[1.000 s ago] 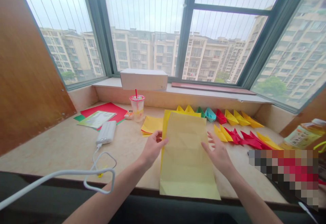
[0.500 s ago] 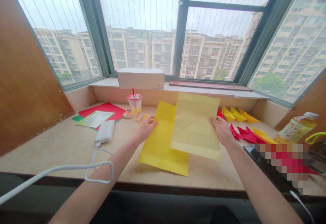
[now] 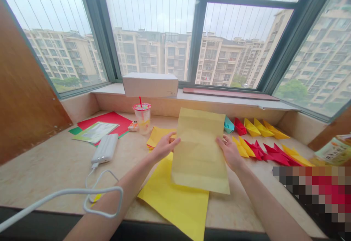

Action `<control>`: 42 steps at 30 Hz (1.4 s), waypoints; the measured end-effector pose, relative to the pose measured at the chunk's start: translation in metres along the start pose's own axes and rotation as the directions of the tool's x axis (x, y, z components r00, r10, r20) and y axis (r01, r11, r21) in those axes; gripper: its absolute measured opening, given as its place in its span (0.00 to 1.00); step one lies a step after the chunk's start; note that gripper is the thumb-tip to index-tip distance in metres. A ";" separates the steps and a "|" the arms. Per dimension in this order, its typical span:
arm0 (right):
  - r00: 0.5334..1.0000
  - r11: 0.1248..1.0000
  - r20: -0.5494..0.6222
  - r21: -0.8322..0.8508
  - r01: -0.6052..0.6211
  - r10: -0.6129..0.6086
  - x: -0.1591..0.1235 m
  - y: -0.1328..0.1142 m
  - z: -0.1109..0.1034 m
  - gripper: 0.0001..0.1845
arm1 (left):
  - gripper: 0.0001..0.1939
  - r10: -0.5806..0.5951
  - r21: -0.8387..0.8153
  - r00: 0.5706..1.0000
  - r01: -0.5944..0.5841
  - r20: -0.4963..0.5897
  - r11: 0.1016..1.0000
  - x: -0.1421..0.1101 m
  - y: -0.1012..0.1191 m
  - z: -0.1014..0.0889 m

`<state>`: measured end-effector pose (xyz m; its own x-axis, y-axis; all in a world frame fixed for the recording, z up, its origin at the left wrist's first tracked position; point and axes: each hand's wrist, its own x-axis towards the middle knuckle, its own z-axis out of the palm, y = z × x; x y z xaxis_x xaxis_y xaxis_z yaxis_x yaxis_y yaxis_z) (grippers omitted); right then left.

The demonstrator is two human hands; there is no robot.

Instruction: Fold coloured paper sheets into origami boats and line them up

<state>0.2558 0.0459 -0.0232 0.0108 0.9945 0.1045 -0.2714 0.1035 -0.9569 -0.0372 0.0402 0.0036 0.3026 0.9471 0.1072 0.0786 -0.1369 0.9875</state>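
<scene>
A pale yellow sheet of paper (image 3: 201,148) is held up between my two hands. My left hand (image 3: 164,146) pinches its left edge, thumb in front. At the right edge, my right hand (image 3: 229,151) grips it the same way. A brighter yellow sheet (image 3: 181,208) lies below and partly behind it, its lower corner reaching past the table's front edge. Beyond my left hand is a stack of yellow and orange paper (image 3: 158,135). Folded paper boats in yellow (image 3: 251,127), red (image 3: 240,126) and teal (image 3: 229,124) stand beyond my right hand.
A lidded cup with a straw (image 3: 142,118) stands at the back, near a white box (image 3: 150,85) on the sill. On the left are a power bank (image 3: 105,148), its looping cable (image 3: 68,192) and red paper (image 3: 105,119). A bottle (image 3: 333,150) stands far right.
My left hand has let go of the brighter sheet, which has dropped lower, and now grips the pale sheet. That sheet has shifted left and down. The view has shifted slightly.
</scene>
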 end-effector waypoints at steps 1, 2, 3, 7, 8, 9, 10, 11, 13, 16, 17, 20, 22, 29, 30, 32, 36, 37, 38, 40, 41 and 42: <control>0.999 1.000 0.043 -0.021 -0.011 0.012 -0.005 -0.001 0.003 0.25 | 0.31 0.001 -0.059 1.000 0.000 0.001 0.998 -0.001 -0.004 0.002; 0.997 0.999 0.076 -0.042 -0.019 0.022 -0.010 -0.003 0.005 0.25 | 0.30 0.003 -0.115 1.000 -0.004 -0.005 0.993 -0.003 -0.007 0.003; 0.993 0.997 0.109 -0.065 -0.030 0.037 -0.015 -0.006 0.007 0.25 | 0.29 0.008 -0.172 1.000 -0.009 -0.007 0.985 -0.005 -0.009 0.004; 0.946 0.984 0.299 -0.164 -0.074 0.122 -0.026 -0.017 0.014 0.30 | 0.26 0.011 -0.265 0.999 -0.022 -0.043 0.964 -0.013 -0.008 0.007; 0.936 0.981 0.324 -0.176 -0.085 0.140 -0.027 -0.019 0.014 0.31 | 0.26 -0.002 -0.280 0.999 -0.011 -0.048 0.960 -0.014 -0.007 0.007; 0.932 0.979 0.328 -0.182 -0.096 0.152 -0.028 -0.020 0.014 0.31 | 0.26 -0.020 -0.297 0.999 0.006 -0.045 0.955 -0.015 -0.006 0.007; 0.937 0.977 0.311 -0.183 -0.105 0.159 -0.028 -0.020 0.014 0.30 | 0.26 -0.037 -0.317 0.999 0.025 -0.033 0.948 -0.016 -0.005 0.008; 0.945 0.976 0.281 -0.182 -0.115 0.164 -0.028 -0.020 0.014 0.29 | 0.27 -0.047 -0.334 0.999 0.040 -0.012 0.942 -0.017 -0.004 0.008; 0.958 0.973 0.220 -0.181 -0.143 0.182 -0.028 -0.019 0.013 0.28 | 0.28 -0.047 -0.349 0.998 0.058 0.040 0.935 -0.018 -0.004 0.010; 0.964 0.970 0.181 -0.180 -0.164 0.197 -0.028 -0.018 0.010 0.26 | 0.27 -0.020 -0.335 0.997 0.045 0.077 0.941 -0.019 -0.004 0.012; 0.966 0.971 0.175 -0.179 -0.158 0.190 -0.028 -0.019 0.008 0.24 | 0.26 -0.006 -0.327 0.997 0.031 0.078 0.945 -0.019 -0.003 0.012; 0.977 0.978 0.150 -0.170 -0.124 0.150 -0.024 -0.021 0.000 0.19 | 0.19 0.023 -0.276 0.995 0.006 0.100 0.961 -0.020 -0.001 0.011; 0.978 0.980 0.157 -0.166 -0.109 0.135 -0.019 -0.022 -0.007 0.17 | 0.15 0.022 -0.224 0.995 0.000 0.097 0.975 -0.019 0.000 0.009; 0.976 0.977 0.057 -0.051 -0.208 0.211 -0.016 -0.022 -0.007 0.27 | 0.07 0.109 -0.133 0.994 -0.111 -0.020 0.985 -0.016 -0.008 0.005; 0.970 0.973 0.083 -0.031 -0.227 0.229 -0.018 -0.023 -0.005 0.29 | 0.07 0.121 -0.116 0.992 -0.125 -0.043 0.985 -0.015 -0.009 0.005; 0.950 0.965 0.173 -0.034 -0.259 0.261 -0.024 -0.025 -0.001 0.30 | 0.06 0.142 -0.078 0.986 -0.148 -0.085 0.986 -0.015 -0.010 0.005; 0.917 0.958 0.285 -0.153 -0.243 0.278 -0.032 -0.028 0.005 0.32 | 0.07 0.154 -0.065 0.980 -0.163 -0.129 0.984 -0.014 -0.011 0.006; 0.917 0.958 0.289 -0.163 -0.235 0.274 -0.033 -0.028 0.006 0.34 | 0.07 0.148 -0.074 0.979 -0.159 -0.141 0.984 -0.014 -0.011 0.006; 0.919 0.959 0.285 -0.164 -0.232 0.271 -0.033 -0.028 0.006 0.35 | 0.09 0.135 -0.091 0.979 -0.149 -0.150 0.985 -0.014 -0.011 0.007; 0.932 0.961 0.249 -0.153 -0.231 0.263 -0.031 -0.026 0.006 0.35 | 0.16 0.089 -0.150 0.984 -0.112 -0.154 0.982 -0.014 -0.010 0.008; 0.939 0.962 0.225 -0.152 -0.228 0.258 -0.030 -0.024 0.005 0.34 | 0.20 0.065 -0.185 0.987 -0.093 -0.150 0.978 -0.014 -0.009 0.009; 0.948 0.964 0.200 -0.153 -0.218 0.246 -0.029 -0.023 0.004 0.33 | 0.23 0.047 -0.212 0.989 -0.077 -0.144 0.974 -0.015 -0.008 0.009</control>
<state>0.2576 0.0145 -0.0033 -0.2491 0.9650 -0.0820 -0.1170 -0.1140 -0.9866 -0.0338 0.0247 -0.0069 0.1665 0.9715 0.1687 -0.1477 -0.1446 0.9784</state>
